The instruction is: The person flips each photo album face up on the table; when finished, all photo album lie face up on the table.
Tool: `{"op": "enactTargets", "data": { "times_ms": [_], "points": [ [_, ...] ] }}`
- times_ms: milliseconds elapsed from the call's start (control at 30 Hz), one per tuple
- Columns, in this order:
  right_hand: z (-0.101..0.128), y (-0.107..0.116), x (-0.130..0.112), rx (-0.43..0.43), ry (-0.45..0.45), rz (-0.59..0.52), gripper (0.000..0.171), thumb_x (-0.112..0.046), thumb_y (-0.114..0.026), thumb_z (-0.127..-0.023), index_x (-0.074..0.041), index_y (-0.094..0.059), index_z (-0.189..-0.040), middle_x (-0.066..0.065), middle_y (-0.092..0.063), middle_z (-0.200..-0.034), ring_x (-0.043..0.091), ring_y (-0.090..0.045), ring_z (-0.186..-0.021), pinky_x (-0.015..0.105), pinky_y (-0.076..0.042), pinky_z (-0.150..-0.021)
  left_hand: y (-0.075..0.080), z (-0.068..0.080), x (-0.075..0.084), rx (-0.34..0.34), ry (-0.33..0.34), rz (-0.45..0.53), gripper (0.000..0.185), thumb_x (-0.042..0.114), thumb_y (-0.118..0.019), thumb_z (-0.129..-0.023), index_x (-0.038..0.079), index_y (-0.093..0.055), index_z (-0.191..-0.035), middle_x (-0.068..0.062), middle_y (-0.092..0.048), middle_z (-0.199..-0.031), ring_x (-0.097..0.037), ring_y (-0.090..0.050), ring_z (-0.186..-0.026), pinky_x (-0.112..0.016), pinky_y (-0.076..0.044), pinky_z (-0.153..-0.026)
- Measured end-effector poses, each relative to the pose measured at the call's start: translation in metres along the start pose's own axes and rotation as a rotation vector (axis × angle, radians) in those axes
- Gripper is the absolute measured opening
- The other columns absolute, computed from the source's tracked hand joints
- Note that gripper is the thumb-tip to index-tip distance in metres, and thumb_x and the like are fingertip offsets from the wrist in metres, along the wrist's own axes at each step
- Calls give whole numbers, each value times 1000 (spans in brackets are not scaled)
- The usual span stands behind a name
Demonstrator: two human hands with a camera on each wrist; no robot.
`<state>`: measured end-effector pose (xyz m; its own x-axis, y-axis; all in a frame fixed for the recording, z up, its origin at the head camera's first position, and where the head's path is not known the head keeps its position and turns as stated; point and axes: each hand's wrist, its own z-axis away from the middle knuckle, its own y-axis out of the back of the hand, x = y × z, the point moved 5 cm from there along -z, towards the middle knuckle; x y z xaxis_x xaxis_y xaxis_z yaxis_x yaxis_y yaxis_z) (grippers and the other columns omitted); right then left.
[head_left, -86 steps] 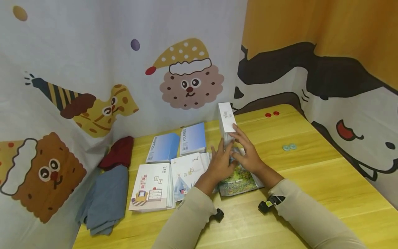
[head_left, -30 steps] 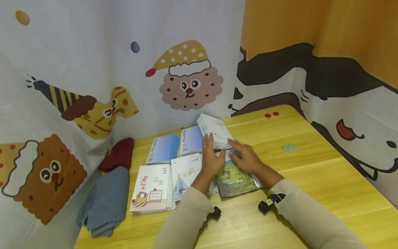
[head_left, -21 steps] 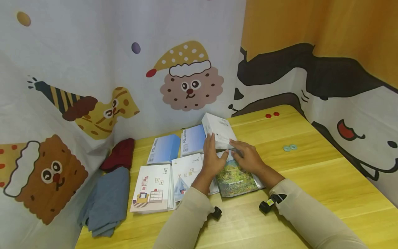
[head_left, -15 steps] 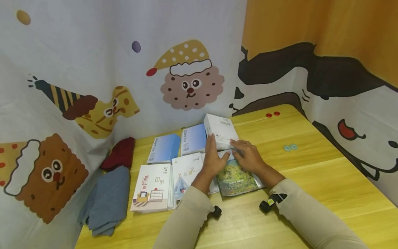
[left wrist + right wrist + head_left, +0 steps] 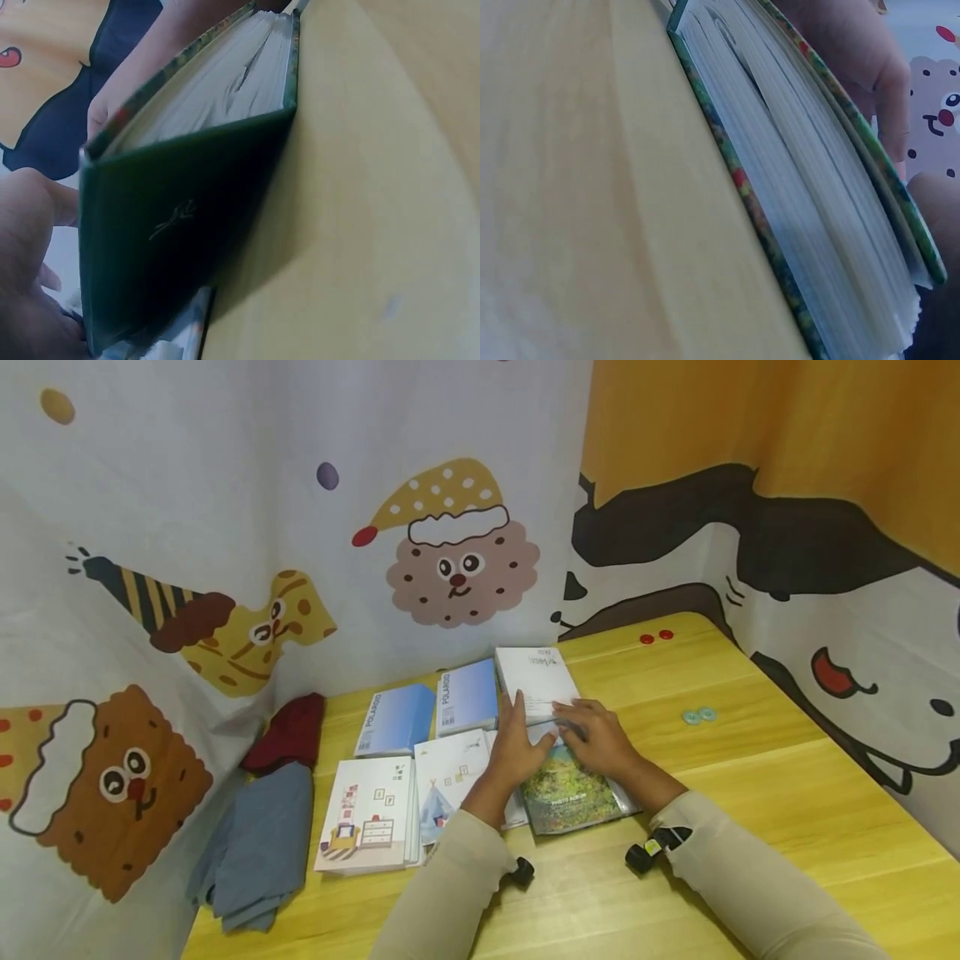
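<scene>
I judge the white album [image 5: 536,677] stiff, heavyish, slick; I'd hold its opposite sides. Left hand [image 5: 516,752] spread, right hand [image 5: 602,742] loosely bent, at its near end.

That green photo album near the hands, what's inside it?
A thick stack of pale pages fills the photo album, seen only edge-on in the wrist views. Whatever those pages carry can't be seen: they lie covered by the front cover.
</scene>
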<state>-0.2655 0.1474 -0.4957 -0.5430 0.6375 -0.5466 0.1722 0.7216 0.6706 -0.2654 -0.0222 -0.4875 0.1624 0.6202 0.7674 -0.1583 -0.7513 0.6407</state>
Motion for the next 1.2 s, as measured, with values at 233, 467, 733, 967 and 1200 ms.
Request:
{"op": "enactTargets", "data": {
  "times_ms": [233,467,733,967,1200],
  "points": [
    [-1,-2,-2,-47,-20,17,36,-8,-75,-102,-4,-75,-138,12,-72,-147,49,-59,-144,70,-48,-117,-5,-2,-5,-36,1,-73,95,42,-69,-107,14,-12,-177,-23,8,-183,-48,-12,-170,-65,-29,-133],
    [-1,-1,-1,-46,-32,32,36,-8,-73,-102,-3,-75,-137,12,-73,-146,49,-60,-142,72,-46,-118,-5,-2,-8,-32,5,-52,88,34,-66,-108,12,-16,-177,-18,7,-185,-44,-14,-170,-62,-29,-134],
    [0,0,0,-60,-42,17,36,-8,-72,-103,-3,-74,-139,12,-72,-148,49,-58,-144,73,-44,-119,-2,0,-5,-43,38,-54,89,34,-66,-109,15,-12,-178,-15,7,-185,-40,-8,-172,-61,-25,-136],
    [1,-2,0,-76,-52,7,38,-9,-72,-103,-6,-74,-141,11,-70,-151,47,-56,-146,81,-35,-118,18,13,19,-148,86,-159,83,40,-62,-111,14,-19,-177,-20,-5,-185,-44,-17,-170,-64,-29,-134],
    [-5,2,-10,-43,24,-40,41,-6,-75,-101,3,-71,-141,19,-68,-151,47,-61,-142,71,-46,-117,68,24,36,-132,23,-222,74,43,-62,-112,7,-37,-170,-19,-36,-177,-42,-35,-164,-62,-34,-132]
  ]
}}
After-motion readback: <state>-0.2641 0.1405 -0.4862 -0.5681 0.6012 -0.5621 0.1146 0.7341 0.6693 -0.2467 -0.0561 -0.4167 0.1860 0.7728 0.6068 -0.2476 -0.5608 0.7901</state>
